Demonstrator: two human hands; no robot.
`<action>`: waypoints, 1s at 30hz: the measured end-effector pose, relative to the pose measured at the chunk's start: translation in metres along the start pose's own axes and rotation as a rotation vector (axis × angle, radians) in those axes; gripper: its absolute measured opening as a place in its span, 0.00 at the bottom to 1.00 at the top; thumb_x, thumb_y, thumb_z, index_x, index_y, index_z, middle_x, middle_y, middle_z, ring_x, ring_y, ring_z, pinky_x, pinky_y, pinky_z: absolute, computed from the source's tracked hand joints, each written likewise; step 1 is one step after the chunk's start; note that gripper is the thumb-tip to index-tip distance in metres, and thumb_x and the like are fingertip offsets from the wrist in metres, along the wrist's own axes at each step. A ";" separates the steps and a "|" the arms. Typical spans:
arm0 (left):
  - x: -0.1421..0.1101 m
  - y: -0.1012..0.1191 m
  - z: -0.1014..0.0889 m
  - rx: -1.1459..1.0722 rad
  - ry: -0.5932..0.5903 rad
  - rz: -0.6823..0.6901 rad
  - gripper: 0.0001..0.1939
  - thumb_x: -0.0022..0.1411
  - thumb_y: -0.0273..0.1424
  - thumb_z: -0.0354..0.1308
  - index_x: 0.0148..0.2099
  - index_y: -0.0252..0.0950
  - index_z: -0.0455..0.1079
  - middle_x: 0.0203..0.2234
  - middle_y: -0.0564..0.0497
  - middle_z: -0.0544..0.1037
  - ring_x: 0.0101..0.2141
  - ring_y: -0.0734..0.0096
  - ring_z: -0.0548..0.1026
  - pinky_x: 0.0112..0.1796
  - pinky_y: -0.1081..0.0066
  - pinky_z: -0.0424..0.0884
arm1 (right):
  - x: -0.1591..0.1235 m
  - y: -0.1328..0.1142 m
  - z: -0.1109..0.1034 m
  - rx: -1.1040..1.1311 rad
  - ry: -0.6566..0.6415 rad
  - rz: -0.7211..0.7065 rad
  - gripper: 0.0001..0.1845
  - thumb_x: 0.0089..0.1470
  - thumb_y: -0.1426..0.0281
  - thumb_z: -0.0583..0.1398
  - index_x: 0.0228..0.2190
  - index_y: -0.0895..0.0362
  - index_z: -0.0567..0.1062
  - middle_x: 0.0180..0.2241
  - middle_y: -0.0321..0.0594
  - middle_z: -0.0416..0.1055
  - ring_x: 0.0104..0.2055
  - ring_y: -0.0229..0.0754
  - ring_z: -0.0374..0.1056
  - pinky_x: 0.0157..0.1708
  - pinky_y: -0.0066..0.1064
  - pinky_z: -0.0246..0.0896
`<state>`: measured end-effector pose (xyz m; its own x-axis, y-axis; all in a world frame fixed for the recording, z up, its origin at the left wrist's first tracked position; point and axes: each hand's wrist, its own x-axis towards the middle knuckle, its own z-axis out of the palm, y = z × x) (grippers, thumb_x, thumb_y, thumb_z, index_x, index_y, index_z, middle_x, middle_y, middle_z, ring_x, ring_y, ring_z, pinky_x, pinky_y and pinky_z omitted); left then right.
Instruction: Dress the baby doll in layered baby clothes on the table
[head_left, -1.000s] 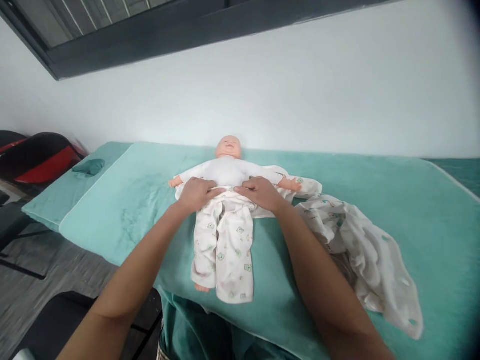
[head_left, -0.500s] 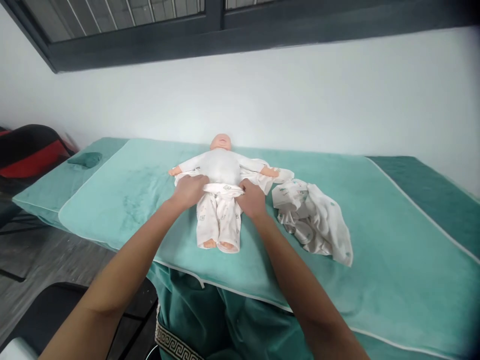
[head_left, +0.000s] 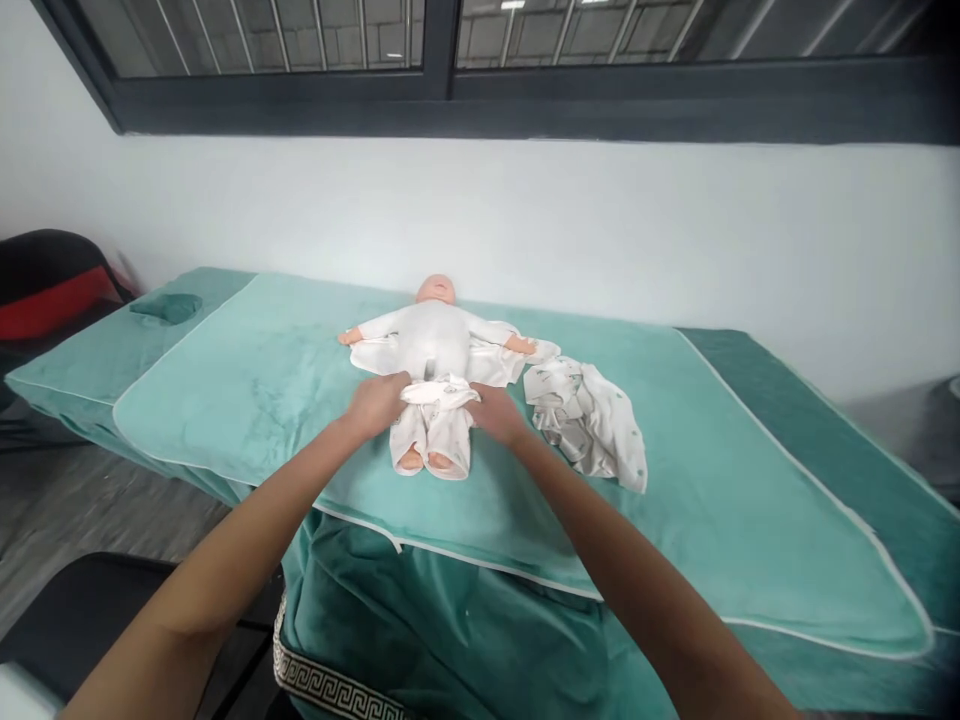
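Note:
A baby doll lies on its back on the green-covered bed, its arms spread wide. White printed baby pants cover its legs, with the feet showing at the cuffs. The waistband is bunched below the white torso. My left hand is closed on the waistband's left side, and my right hand is closed on its right side. Beneath the doll's arms and back lies a spread white garment. To the right of my right hand rests a crumpled white printed cloth.
The bed has a light green cover with white piping and a face hole at its left end. A white wall and a barred window stand behind. Black chairs are at the left, one with red on it.
Both hands have drawn the waistband down from the doll's waist toward its thighs, and the pants are more bunched. The camera view has shifted, showing more of the window.

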<state>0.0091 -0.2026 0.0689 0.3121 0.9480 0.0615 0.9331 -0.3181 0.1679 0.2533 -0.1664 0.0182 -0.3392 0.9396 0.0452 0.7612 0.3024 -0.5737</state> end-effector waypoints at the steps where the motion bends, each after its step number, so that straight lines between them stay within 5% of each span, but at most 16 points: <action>1: -0.007 -0.001 0.001 -0.046 -0.005 0.013 0.15 0.69 0.38 0.51 0.52 0.37 0.68 0.43 0.43 0.78 0.43 0.54 0.77 0.43 0.61 0.69 | -0.004 0.000 0.000 0.018 -0.031 -0.021 0.15 0.63 0.61 0.53 0.40 0.54 0.75 0.43 0.42 0.77 0.46 0.51 0.71 0.42 0.33 0.62; 3: -0.023 -0.003 0.005 -0.146 -0.027 0.101 0.26 0.64 0.44 0.59 0.59 0.38 0.64 0.50 0.42 0.74 0.49 0.54 0.75 0.46 0.61 0.70 | -0.018 0.000 0.001 0.031 -0.112 -0.096 0.21 0.59 0.55 0.59 0.47 0.55 0.73 0.48 0.44 0.75 0.50 0.52 0.70 0.46 0.36 0.63; 5: -0.042 -0.004 0.011 -0.197 -0.040 0.203 0.42 0.54 0.50 0.67 0.65 0.39 0.57 0.57 0.39 0.68 0.55 0.50 0.71 0.50 0.60 0.70 | -0.038 -0.002 0.006 -0.001 -0.168 -0.185 0.40 0.48 0.48 0.67 0.55 0.59 0.68 0.54 0.51 0.70 0.56 0.58 0.65 0.53 0.42 0.62; 8: -0.065 0.003 0.021 -0.132 -0.036 0.231 0.56 0.46 0.51 0.72 0.69 0.36 0.50 0.61 0.34 0.63 0.60 0.43 0.64 0.54 0.55 0.68 | -0.070 -0.013 0.022 -0.124 -0.125 -0.223 0.58 0.36 0.45 0.73 0.59 0.65 0.62 0.58 0.62 0.63 0.61 0.65 0.58 0.60 0.50 0.56; 12: -0.068 0.016 0.021 0.014 -0.050 0.216 0.41 0.56 0.45 0.66 0.65 0.35 0.56 0.55 0.35 0.69 0.55 0.43 0.69 0.53 0.50 0.66 | -0.084 -0.032 0.031 -0.266 -0.005 -0.143 0.38 0.48 0.49 0.69 0.50 0.63 0.69 0.50 0.59 0.70 0.56 0.62 0.63 0.55 0.47 0.59; 15: -0.059 0.019 0.009 -0.127 -0.153 0.176 0.28 0.58 0.41 0.63 0.57 0.37 0.63 0.46 0.42 0.75 0.46 0.51 0.75 0.47 0.57 0.69 | -0.074 -0.043 0.012 -0.245 -0.112 -0.142 0.24 0.55 0.51 0.65 0.42 0.58 0.74 0.41 0.50 0.75 0.49 0.56 0.69 0.49 0.40 0.61; 19: -0.058 0.020 -0.020 -0.580 -0.241 -0.016 0.22 0.51 0.40 0.66 0.46 0.38 0.65 0.38 0.51 0.76 0.38 0.60 0.75 0.35 0.68 0.68 | -0.069 -0.056 -0.029 0.154 -0.368 -0.002 0.21 0.55 0.51 0.64 0.41 0.55 0.77 0.41 0.43 0.77 0.43 0.52 0.72 0.41 0.34 0.61; 22: -0.070 0.021 -0.046 -0.878 -0.427 -0.040 0.21 0.50 0.40 0.67 0.43 0.37 0.67 0.37 0.52 0.75 0.37 0.64 0.75 0.32 0.72 0.67 | -0.080 -0.067 -0.052 0.573 -0.583 0.085 0.23 0.51 0.53 0.66 0.41 0.58 0.77 0.40 0.42 0.77 0.40 0.49 0.71 0.37 0.32 0.61; 26: -0.089 0.018 -0.078 -1.066 -0.682 0.071 0.17 0.51 0.35 0.66 0.42 0.36 0.70 0.37 0.52 0.76 0.37 0.66 0.75 0.35 0.73 0.69 | -0.099 -0.081 -0.069 0.849 -0.641 -0.044 0.23 0.48 0.54 0.69 0.37 0.59 0.74 0.35 0.38 0.73 0.36 0.42 0.68 0.35 0.30 0.60; 30: -0.099 0.015 -0.101 -0.914 -0.910 0.271 0.15 0.51 0.34 0.68 0.42 0.36 0.73 0.39 0.51 0.78 0.40 0.65 0.75 0.37 0.72 0.70 | -0.108 -0.095 -0.082 0.599 -0.823 -0.244 0.20 0.54 0.55 0.66 0.38 0.58 0.73 0.35 0.35 0.69 0.36 0.39 0.65 0.35 0.28 0.58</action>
<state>-0.0263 -0.3019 0.1651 0.8118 0.4044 -0.4213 0.4779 -0.0456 0.8772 0.2629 -0.2830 0.1343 -0.8896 0.3964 -0.2270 0.2988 0.1290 -0.9455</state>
